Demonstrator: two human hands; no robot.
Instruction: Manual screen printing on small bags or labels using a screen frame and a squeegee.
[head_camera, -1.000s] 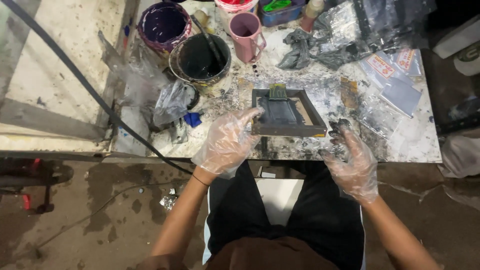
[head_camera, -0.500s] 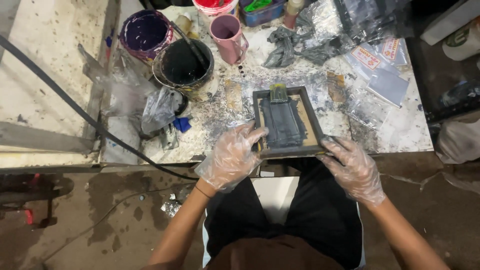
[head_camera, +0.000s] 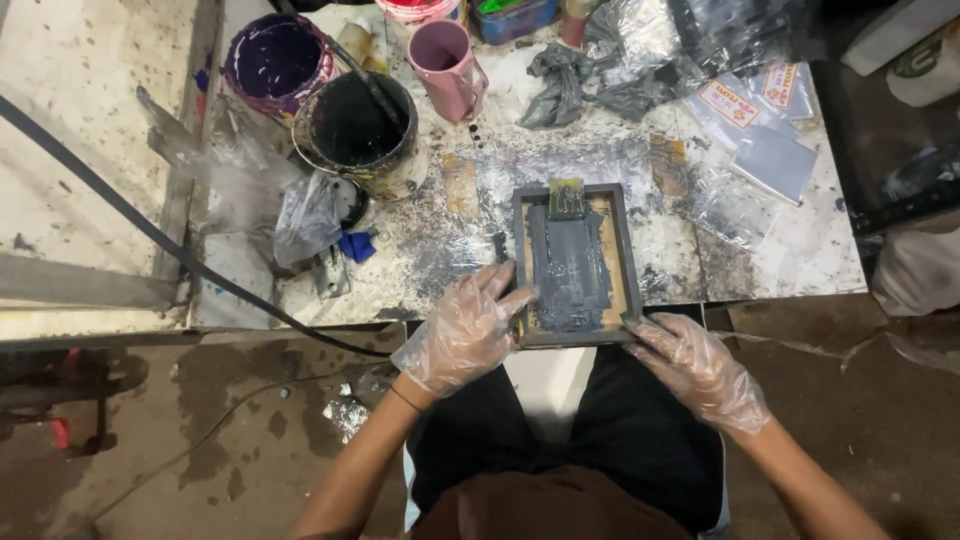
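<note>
Paint cans (head_camera: 355, 130) and mug (head_camera: 447, 65) behind frame (head_camera: 573, 262).

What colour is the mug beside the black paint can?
Pink mug, clearest in the head view.

Thin, crinkled, see-through plastic gloves are worn on the left hand (head_camera: 468, 337) and the right hand (head_camera: 697, 368); forearms are left unsleeved, black trousers and a brown top are seen.

My gloved left hand (head_camera: 468, 330) and right hand (head_camera: 695, 368) grip the near corners of the ink-smeared printing frame (head_camera: 574, 262) on the stained table (head_camera: 810, 250).
</note>
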